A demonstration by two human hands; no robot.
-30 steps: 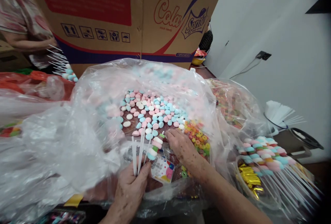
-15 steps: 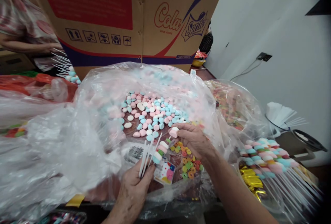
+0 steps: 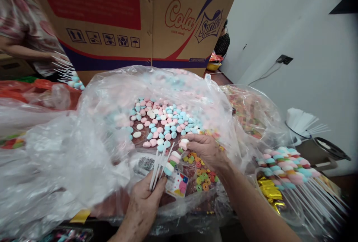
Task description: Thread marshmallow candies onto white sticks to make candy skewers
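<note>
My left hand (image 3: 149, 193) is closed around several white sticks (image 3: 156, 165). One of them carries a row of candies (image 3: 172, 163), white, pink, green and blue. Between the thumb and fingers of my right hand (image 3: 208, 150) is a pink and white marshmallow (image 3: 184, 144), at the upper end of that stick. Just beyond my hands, loose pink, blue and white marshmallows (image 3: 167, 122) lie inside an opened clear plastic bag (image 3: 112, 85). Yellow, orange and green gummy rings (image 3: 203, 175) lie below my right hand. A printed card (image 3: 177, 184) is beside my left thumb.
A big cardboard box (image 3: 112, 11) stands behind the bag. At right are finished marshmallow skewers (image 3: 288, 167), gold ties (image 3: 270, 193) and a container of white sticks (image 3: 303, 122). Another person (image 3: 25, 33) is at the far left, near more skewers.
My right hand has moved slightly down and left, bringing the marshmallow closer to the candies on the stick. My left hand keeps its grip; the view has shifted a little.
</note>
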